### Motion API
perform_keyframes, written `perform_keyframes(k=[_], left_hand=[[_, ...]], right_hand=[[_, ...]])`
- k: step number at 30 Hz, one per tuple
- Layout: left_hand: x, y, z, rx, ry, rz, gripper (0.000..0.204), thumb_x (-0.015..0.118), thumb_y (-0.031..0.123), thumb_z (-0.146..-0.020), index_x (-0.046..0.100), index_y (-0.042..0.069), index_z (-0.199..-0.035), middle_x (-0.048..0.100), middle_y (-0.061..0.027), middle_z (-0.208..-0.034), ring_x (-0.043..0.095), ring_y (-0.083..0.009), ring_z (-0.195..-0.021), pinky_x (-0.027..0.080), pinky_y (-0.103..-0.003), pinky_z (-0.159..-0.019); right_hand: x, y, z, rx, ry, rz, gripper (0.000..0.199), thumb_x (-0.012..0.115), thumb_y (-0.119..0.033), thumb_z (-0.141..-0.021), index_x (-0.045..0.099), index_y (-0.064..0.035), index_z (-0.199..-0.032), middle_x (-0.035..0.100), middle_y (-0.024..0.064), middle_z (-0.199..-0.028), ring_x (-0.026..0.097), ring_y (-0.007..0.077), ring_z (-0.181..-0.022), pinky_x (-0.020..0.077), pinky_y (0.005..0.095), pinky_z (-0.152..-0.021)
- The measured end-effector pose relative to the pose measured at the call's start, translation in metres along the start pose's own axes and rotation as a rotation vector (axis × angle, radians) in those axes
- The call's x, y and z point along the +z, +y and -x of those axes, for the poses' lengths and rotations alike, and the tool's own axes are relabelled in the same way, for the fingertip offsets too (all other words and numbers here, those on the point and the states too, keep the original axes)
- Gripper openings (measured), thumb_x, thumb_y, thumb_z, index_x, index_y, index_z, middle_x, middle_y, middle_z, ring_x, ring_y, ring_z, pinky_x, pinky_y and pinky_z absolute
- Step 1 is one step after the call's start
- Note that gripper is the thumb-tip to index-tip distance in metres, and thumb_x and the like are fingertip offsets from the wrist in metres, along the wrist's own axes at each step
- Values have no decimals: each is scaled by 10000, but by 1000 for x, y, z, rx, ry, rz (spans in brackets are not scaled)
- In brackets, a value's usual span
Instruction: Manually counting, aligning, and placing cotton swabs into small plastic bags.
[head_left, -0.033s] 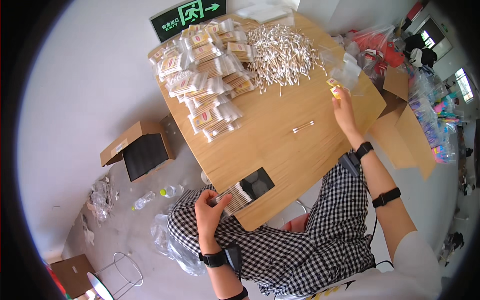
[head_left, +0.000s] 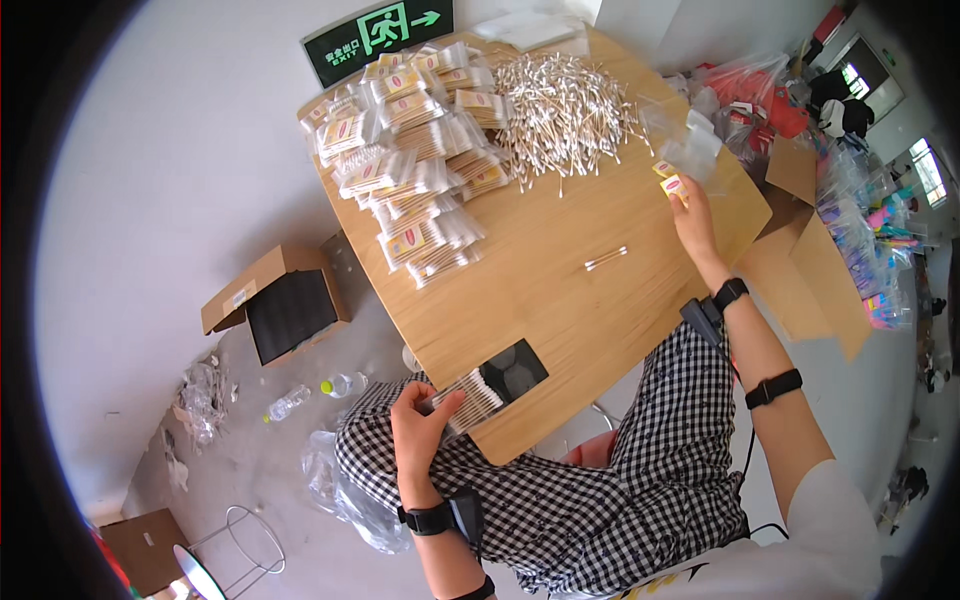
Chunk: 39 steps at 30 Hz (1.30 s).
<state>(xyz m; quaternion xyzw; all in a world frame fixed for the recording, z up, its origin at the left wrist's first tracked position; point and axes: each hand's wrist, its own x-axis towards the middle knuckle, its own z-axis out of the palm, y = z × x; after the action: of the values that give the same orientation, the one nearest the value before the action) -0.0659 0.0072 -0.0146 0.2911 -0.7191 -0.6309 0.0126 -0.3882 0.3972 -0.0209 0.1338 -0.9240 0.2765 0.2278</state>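
At the table's near corner my left hand (head_left: 420, 420) is closed on a clear bag of cotton swabs (head_left: 475, 398). The bag's swab tips lie against a dark flat square (head_left: 515, 370). My right hand (head_left: 692, 222), at the table's right, pinches a small yellow-and-white card (head_left: 673, 186); a stack of similar cards (head_left: 662, 168) sits just beyond its fingertips. Between the hands lie a few loose cotton swabs (head_left: 606, 258). A large heap of loose swabs (head_left: 565, 115) spreads at the far middle, and many filled swab bags (head_left: 410, 170) are piled at the far left.
Empty clear bags (head_left: 695, 150) lie on the wooden table (head_left: 520, 270) at the far right. An open carton (head_left: 810, 270) stands beyond the right edge. On the floor to the left are a cardboard box (head_left: 290, 300), plastic bottles (head_left: 345, 384) and a round-topped stool (head_left: 200, 575).
My right hand and its card have shifted very slightly. My left hand stays in place with the bag of swabs.
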Motion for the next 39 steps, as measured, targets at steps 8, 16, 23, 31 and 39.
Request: perform_keyframes(k=[8,16,23,31,39], left_hand=[[-4,-14,-3,23,-24,32,346,836,153,-749,504,61,-719,537,32,-675,462,-52,-637,385,-217,-580],[-3,-4,-5,36,-105,18,304,819,149,-770,528,68,-733,601,29,-714,506,-40,-660,388,-209,-591],[-8,-17,-4,17,-82,51,318,814,207,-767,547,35,-766,523,31,-688,456,-59,-661,373,-241,-585],[-14,-8,-1,-72,-186,78,286,818,189,-756,640,10,-889,618,4,-785,528,-66,-703,441,-238,-642],[-14,-13,-5,-103,-219,63,283,835,158,-748,659,8,-911,642,20,-800,543,-48,-705,445,-213,-653]], right_hand=[[5,15,-22,36,-20,300,281,789,-130,-733,624,-71,-953,612,107,-951,562,321,-984,454,426,-868],[-18,-29,13,276,-310,-414,151,721,-112,-867,629,-47,-967,633,13,-867,587,118,-747,461,255,-656],[-36,-229,114,503,-860,-883,129,641,-111,-934,628,-48,-1045,666,13,-854,611,37,-755,447,198,-614],[3,-270,153,371,-885,-788,135,696,-88,-883,606,-32,-967,673,12,-866,513,20,-694,400,196,-589],[3,-266,152,678,-813,-893,187,706,-70,-891,522,-44,-908,616,16,-844,621,67,-779,496,203,-578]])
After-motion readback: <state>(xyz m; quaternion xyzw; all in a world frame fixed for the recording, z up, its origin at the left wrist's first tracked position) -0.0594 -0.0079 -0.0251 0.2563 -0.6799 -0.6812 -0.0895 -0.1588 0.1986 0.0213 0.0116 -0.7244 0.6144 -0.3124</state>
